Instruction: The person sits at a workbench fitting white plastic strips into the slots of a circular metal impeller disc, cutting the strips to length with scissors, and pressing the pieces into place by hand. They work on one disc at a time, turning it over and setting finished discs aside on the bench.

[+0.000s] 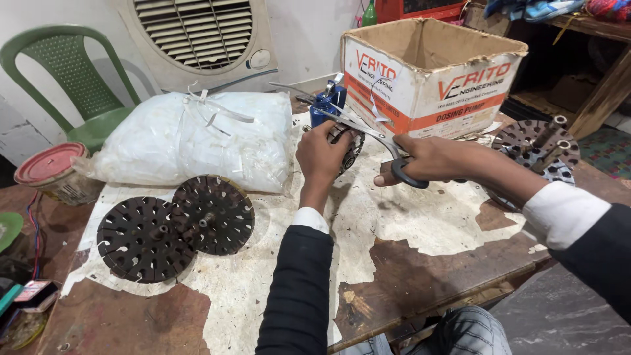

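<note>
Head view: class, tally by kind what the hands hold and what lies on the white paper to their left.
Slotted metal discs: 3, one in the left hand
Scissors: 1, in the right hand
White plastic bag: 1
Total: 5

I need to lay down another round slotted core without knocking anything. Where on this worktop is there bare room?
Barest is the table in front, between the left sleeve and right hand. A smaller strip lies below the two slotted discs. It is crowded toward the white bag, cardboard box and right-side disc stack.

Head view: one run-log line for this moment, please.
left hand: grips round slotted core | right hand: holds scissors, blades at core | worn table
</note>
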`<action>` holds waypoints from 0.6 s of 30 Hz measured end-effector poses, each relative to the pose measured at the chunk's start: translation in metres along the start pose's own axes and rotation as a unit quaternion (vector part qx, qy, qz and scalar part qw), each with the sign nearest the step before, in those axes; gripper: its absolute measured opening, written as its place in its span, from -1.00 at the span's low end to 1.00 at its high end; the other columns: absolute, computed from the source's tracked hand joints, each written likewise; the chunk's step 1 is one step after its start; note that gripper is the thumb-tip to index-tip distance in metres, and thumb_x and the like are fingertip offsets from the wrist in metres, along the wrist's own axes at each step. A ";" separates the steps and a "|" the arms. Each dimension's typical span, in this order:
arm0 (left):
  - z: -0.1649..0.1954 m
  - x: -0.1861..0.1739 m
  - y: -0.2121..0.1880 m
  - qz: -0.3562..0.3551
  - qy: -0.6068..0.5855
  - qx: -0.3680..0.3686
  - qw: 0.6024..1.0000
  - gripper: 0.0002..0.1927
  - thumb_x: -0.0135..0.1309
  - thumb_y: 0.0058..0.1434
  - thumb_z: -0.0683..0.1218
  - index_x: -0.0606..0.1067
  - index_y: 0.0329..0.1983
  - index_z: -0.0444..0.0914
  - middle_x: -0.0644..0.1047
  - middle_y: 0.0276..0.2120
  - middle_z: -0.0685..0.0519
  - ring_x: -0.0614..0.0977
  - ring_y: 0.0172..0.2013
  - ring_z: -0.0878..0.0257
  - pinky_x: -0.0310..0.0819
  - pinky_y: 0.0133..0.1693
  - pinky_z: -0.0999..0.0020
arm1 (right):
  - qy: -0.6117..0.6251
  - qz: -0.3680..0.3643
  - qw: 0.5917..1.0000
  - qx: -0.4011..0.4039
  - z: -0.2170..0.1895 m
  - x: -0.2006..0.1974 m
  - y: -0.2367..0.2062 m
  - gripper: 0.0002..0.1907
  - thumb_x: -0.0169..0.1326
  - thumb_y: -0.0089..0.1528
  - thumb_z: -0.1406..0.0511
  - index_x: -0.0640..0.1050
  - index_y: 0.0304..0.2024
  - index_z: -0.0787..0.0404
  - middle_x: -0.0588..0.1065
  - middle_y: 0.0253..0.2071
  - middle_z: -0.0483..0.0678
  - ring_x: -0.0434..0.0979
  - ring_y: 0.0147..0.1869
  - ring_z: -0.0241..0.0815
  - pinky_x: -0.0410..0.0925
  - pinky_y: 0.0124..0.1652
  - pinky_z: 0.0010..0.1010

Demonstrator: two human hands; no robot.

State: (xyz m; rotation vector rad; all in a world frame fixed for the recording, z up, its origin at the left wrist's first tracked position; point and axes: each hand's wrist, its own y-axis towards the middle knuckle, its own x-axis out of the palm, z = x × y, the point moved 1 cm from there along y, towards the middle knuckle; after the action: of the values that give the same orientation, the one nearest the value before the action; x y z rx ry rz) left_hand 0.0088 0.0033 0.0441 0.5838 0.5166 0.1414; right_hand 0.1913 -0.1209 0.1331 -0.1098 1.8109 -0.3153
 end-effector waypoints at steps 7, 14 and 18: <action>-0.004 0.001 0.004 0.007 0.018 0.014 1.000 -0.61 0.32 0.01 0.17 0.67 -0.15 -0.09 0.68 -0.36 -0.04 0.69 -0.29 -0.02 0.54 -0.22 0.09 | 0.009 0.063 0.997 -0.044 0.005 0.021 -0.003 0.40 0.21 -0.12 -0.38 0.05 0.49 0.26 0.49 0.14 0.34 0.49 0.28 0.22 0.35 0.21 -0.13; -0.003 0.003 0.000 0.010 0.010 0.031 0.999 -0.66 0.29 0.05 0.13 0.68 -0.15 -0.08 0.68 -0.35 -0.04 0.69 -0.29 -0.04 0.53 -0.22 0.07 | 0.038 0.112 0.992 -0.047 -0.004 0.027 -0.020 0.15 0.20 -0.10 -0.26 0.30 0.39 0.19 0.59 -0.15 0.34 0.63 0.03 0.26 0.44 0.04 -0.09; -0.003 0.002 0.001 0.014 0.003 0.042 0.999 -0.66 0.30 0.06 0.13 0.68 -0.17 -0.11 0.68 -0.36 -0.04 0.69 -0.30 -0.04 0.53 -0.22 0.09 | 0.031 0.139 0.988 -0.056 -0.006 0.028 -0.017 0.03 0.25 -0.08 -0.20 0.39 0.30 0.20 0.61 -0.31 0.33 0.67 -0.12 0.27 0.47 -0.06 -0.06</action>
State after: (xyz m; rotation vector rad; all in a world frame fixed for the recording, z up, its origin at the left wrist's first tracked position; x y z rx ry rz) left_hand 0.0092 0.0058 0.0417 0.6726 0.5221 0.1477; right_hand 0.1764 -0.1433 0.1130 0.0753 1.8771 -0.0179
